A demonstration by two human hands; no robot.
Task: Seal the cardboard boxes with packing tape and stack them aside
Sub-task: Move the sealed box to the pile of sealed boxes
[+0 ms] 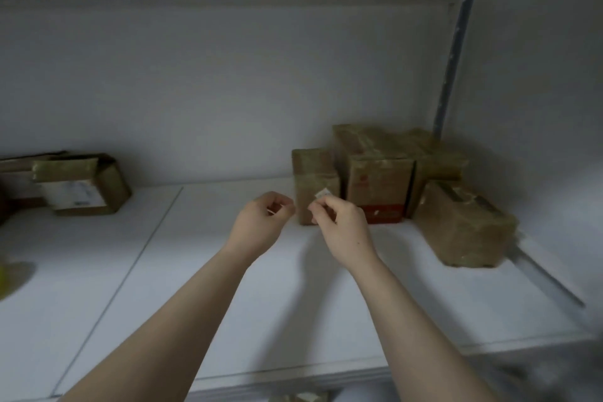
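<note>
Several taped cardboard boxes stand grouped at the back right of a white shelf (228,287): a small box (313,179), a taller box with a red band (378,186), and a tilted box (463,225) lying nearest the right wall. Another box (81,186) with a white label sits at the far left. My right hand (342,222) is raised in front of the small box and pinches a small white scrap (323,193) between thumb and fingertips. My left hand (264,219) hovers beside it, fingers curled, holding nothing that I can make out.
A white back wall and a right side wall close in the shelf, with a grey upright post (450,68) in the corner. A yellowish blurred object (9,277) lies at the left edge. Part of another box (300,396) shows below the shelf's front edge.
</note>
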